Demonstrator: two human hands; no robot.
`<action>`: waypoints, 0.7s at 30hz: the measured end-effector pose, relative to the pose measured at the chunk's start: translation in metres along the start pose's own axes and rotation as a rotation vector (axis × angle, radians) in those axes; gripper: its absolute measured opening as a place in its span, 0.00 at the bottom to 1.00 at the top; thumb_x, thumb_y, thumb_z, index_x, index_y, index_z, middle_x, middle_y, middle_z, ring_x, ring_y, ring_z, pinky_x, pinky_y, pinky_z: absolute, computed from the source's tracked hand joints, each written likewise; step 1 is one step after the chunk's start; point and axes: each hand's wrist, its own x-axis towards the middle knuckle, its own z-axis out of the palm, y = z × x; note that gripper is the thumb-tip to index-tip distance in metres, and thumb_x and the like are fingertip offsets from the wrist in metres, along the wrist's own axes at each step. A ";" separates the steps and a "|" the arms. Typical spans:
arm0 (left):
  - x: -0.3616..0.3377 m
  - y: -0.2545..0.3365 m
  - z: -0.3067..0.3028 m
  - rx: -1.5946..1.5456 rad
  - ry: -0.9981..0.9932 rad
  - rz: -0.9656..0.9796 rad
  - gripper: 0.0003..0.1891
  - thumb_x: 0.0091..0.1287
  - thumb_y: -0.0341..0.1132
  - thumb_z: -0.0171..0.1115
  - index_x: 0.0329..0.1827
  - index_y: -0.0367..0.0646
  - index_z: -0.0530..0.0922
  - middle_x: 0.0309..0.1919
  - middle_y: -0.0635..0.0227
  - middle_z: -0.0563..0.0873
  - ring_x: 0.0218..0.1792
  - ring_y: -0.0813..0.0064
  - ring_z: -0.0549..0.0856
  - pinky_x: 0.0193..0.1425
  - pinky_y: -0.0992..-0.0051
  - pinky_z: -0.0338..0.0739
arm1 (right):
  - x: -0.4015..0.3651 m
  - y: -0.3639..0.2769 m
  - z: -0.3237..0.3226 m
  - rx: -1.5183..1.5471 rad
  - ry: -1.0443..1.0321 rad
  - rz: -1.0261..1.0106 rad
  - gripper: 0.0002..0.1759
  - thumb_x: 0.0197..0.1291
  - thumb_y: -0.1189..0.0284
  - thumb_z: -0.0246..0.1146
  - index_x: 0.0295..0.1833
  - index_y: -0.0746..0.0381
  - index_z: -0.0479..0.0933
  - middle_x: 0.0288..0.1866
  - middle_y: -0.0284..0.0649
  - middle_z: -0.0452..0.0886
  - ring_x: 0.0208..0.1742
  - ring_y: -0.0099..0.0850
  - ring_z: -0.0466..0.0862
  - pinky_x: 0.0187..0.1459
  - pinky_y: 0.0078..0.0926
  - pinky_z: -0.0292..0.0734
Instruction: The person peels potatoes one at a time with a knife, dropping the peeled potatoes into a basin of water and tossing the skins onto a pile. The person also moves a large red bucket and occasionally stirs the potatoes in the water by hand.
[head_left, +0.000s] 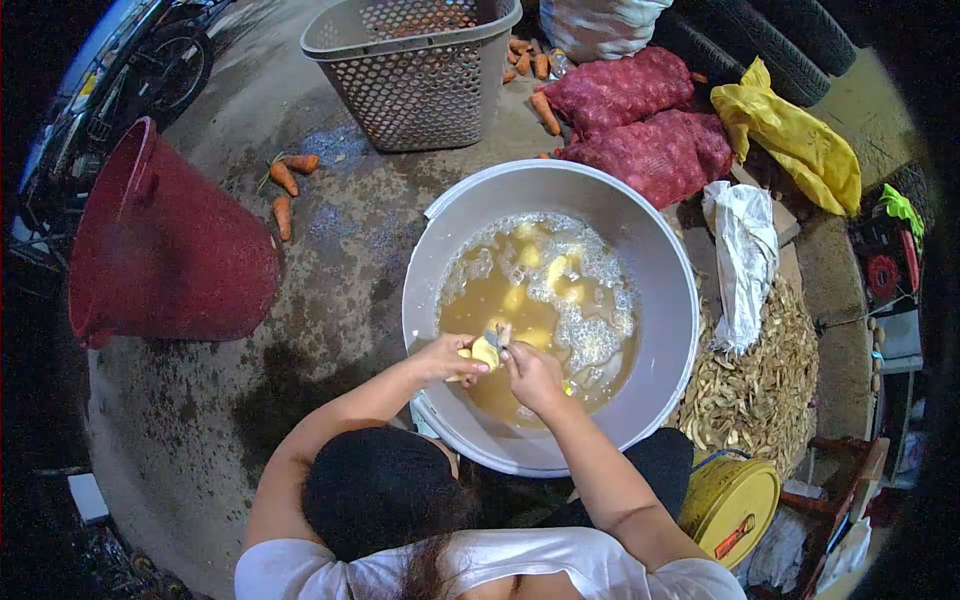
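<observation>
The potato (485,352), pale yellow and largely bare of skin, sits pinched in the left hand (445,358), fingers curled closed around its near side. The right hand (535,375) is closed on a small grey blade (497,337) laid against the potato's top. Whether it is a peeler or a knife is too small to tell. Both are held just above the near edge of the water.

To do this stroke well, I judge the left hand should turn the potato a little after each pass and keep its fingertips off the blade's path. The right hand should cut shallow and stay over the water.

Directly below and beyond the grip lies one large grey basin (560,178) of cloudy brown, foamy water (490,300). Some six pale peeled potatoes (553,270) float in it, though foam hides the exact count.

To the right of the grip is one heap of peelings (755,390), with one white sack (745,255) above it and one yellow bucket (728,505) nearer the person.

Farther off on that side are two red mesh sacks (650,130) and one yellow bag (795,140).

Left of the grip stands one tipped red bucket (165,245) — three loose carrots (284,178) lie just past it.

Straight ahead, one grey perforated basket (415,75) stands with several more carrots beside it.
</observation>
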 end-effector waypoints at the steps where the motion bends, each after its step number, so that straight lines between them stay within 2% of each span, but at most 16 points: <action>1: 0.001 -0.003 0.000 -0.024 -0.036 -0.008 0.23 0.52 0.29 0.67 0.53 0.41 0.72 0.29 0.72 0.79 0.27 0.82 0.78 0.30 0.82 0.74 | 0.002 0.014 0.011 -0.027 0.114 -0.095 0.24 0.62 0.65 0.50 0.65 0.51 0.60 0.34 0.52 0.78 0.34 0.47 0.80 0.37 0.40 0.73; 2: 0.002 -0.004 -0.001 -0.048 -0.071 -0.018 0.21 0.53 0.30 0.66 0.51 0.42 0.73 0.28 0.74 0.78 0.26 0.83 0.78 0.28 0.82 0.72 | 0.003 0.019 0.016 -0.026 0.113 -0.095 0.24 0.62 0.65 0.50 0.65 0.51 0.60 0.34 0.52 0.78 0.34 0.47 0.80 0.37 0.40 0.73; 4: 0.001 -0.004 -0.001 -0.091 -0.060 0.005 0.22 0.53 0.30 0.66 0.52 0.42 0.72 0.29 0.74 0.78 0.26 0.83 0.78 0.28 0.82 0.72 | 0.005 0.021 0.017 0.281 0.100 -0.039 0.23 0.64 0.64 0.48 0.65 0.54 0.60 0.25 0.45 0.76 0.23 0.36 0.76 0.27 0.32 0.71; 5: 0.000 -0.004 -0.002 -0.131 -0.050 0.027 0.23 0.52 0.30 0.67 0.53 0.42 0.71 0.29 0.73 0.78 0.26 0.83 0.78 0.28 0.82 0.72 | 0.007 0.024 0.015 0.282 0.100 -0.039 0.23 0.64 0.64 0.48 0.65 0.54 0.60 0.25 0.45 0.76 0.23 0.36 0.76 0.27 0.32 0.71; 7: -0.002 -0.003 -0.002 -0.150 -0.034 0.039 0.25 0.52 0.30 0.67 0.54 0.42 0.70 0.29 0.74 0.78 0.26 0.83 0.77 0.28 0.82 0.72 | 0.012 0.020 -0.002 1.033 -0.207 0.528 0.27 0.64 0.63 0.49 0.67 0.58 0.55 0.25 0.37 0.75 0.23 0.26 0.74 0.28 0.22 0.71; 8: -0.002 -0.002 -0.002 -0.171 -0.020 0.053 0.26 0.52 0.30 0.67 0.55 0.42 0.69 0.29 0.74 0.78 0.25 0.83 0.77 0.27 0.81 0.71 | 0.011 0.021 -0.006 1.034 -0.206 0.528 0.27 0.64 0.63 0.49 0.67 0.58 0.55 0.25 0.37 0.75 0.23 0.26 0.74 0.28 0.22 0.71; 10: -0.003 0.001 0.000 -0.170 -0.017 0.050 0.27 0.52 0.30 0.67 0.56 0.42 0.69 0.28 0.74 0.78 0.25 0.83 0.76 0.27 0.81 0.71 | 0.010 0.018 -0.011 1.125 -0.277 0.494 0.30 0.64 0.65 0.50 0.69 0.58 0.51 0.21 0.30 0.66 0.21 0.18 0.65 0.25 0.15 0.65; 11: -0.003 0.002 0.001 -0.172 -0.013 0.047 0.27 0.52 0.29 0.66 0.56 0.42 0.68 0.28 0.74 0.77 0.25 0.83 0.76 0.27 0.81 0.70 | 0.008 0.015 -0.013 1.125 -0.279 0.496 0.30 0.64 0.65 0.50 0.69 0.58 0.51 0.21 0.30 0.66 0.21 0.18 0.65 0.25 0.15 0.65; 13: -0.001 0.001 0.000 -0.146 -0.014 0.041 0.27 0.52 0.28 0.66 0.57 0.42 0.68 0.28 0.74 0.77 0.25 0.83 0.75 0.27 0.81 0.70 | 0.002 0.001 -0.019 0.850 -0.286 0.304 0.32 0.64 0.66 0.50 0.70 0.56 0.47 0.23 0.33 0.71 0.23 0.21 0.70 0.27 0.18 0.68; 14: -0.001 0.001 -0.001 -0.117 -0.017 0.038 0.28 0.52 0.27 0.66 0.57 0.42 0.68 0.28 0.74 0.77 0.25 0.83 0.75 0.27 0.81 0.70 | 0.001 0.001 -0.014 0.850 -0.286 0.305 0.32 0.64 0.66 0.50 0.70 0.56 0.47 0.23 0.33 0.71 0.23 0.21 0.70 0.27 0.18 0.68; 16: 0.000 0.001 -0.002 -0.091 -0.021 0.032 0.29 0.52 0.27 0.66 0.58 0.42 0.67 0.29 0.72 0.77 0.26 0.82 0.76 0.28 0.81 0.71 | 0.001 0.002 -0.005 0.483 -0.134 0.009 0.30 0.65 0.68 0.49 0.70 0.49 0.48 0.24 0.34 0.71 0.24 0.19 0.70 0.25 0.15 0.65; 17: 0.000 0.001 -0.002 -0.066 -0.023 0.025 0.29 0.52 0.26 0.66 0.59 0.42 0.67 0.31 0.71 0.78 0.28 0.81 0.77 0.29 0.80 0.73 | 0.000 0.004 -0.004 0.484 -0.132 0.009 0.30 0.65 0.68 0.49 0.70 0.49 0.48 0.24 0.34 0.71 0.24 0.19 0.70 0.25 0.15 0.65; 19: -0.002 0.005 0.001 -0.072 -0.013 0.036 0.30 0.52 0.27 0.66 0.59 0.41 0.66 0.30 0.72 0.78 0.26 0.82 0.76 0.28 0.81 0.72 | -0.001 0.000 -0.009 0.447 -0.026 -0.008 0.25 0.64 0.66 0.49 0.66 0.58 0.58 0.27 0.40 0.77 0.26 0.27 0.76 0.30 0.26 0.70; 20: -0.003 0.006 0.002 -0.081 -0.004 0.046 0.30 0.52 0.27 0.67 0.60 0.41 0.66 0.29 0.73 0.77 0.25 0.84 0.74 0.27 0.82 0.70 | 0.000 -0.001 -0.013 0.447 -0.026 -0.008 0.25 0.64 0.66 0.49 0.66 0.58 0.58 0.27 0.40 0.77 0.26 0.27 0.76 0.30 0.26 0.70; 21: -0.002 0.005 0.002 -0.082 -0.004 0.046 0.30 0.52 0.27 0.67 0.60 0.41 0.66 0.29 0.73 0.77 0.25 0.84 0.74 0.27 0.82 0.70 | 0.003 0.000 -0.019 0.516 -0.114 0.190 0.19 0.64 0.66 0.48 0.60 0.60 0.63 0.27 0.40 0.78 0.26 0.29 0.77 0.31 0.28 0.71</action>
